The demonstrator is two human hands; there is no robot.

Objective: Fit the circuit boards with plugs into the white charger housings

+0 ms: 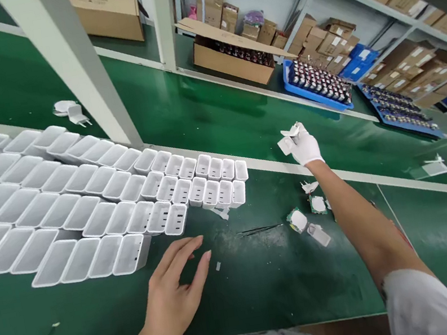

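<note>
My bare left hand [174,290] hovers over the green bench with thumb and fingers apart, holding nothing. It is close to the front row of white plastic cases [127,253], which are open-topped and stand in rows. At the bench's far side, my right hand [306,148], in a white glove, is closed on a white plastic part [287,145]; the glove hides some of it. Nearer me lie round white pieces on green circuit boards [298,220], a flat white piece [319,235] and a small pronged white piece [309,187]. Dark tweezers [260,230] rest between my hands.
A white post [73,67] rises behind the cases, with white pieces [71,110] beside it. Beyond are an open cardboard box [232,63] and blue trays [317,86] of small parts. Another white piece [436,166] lies far right.
</note>
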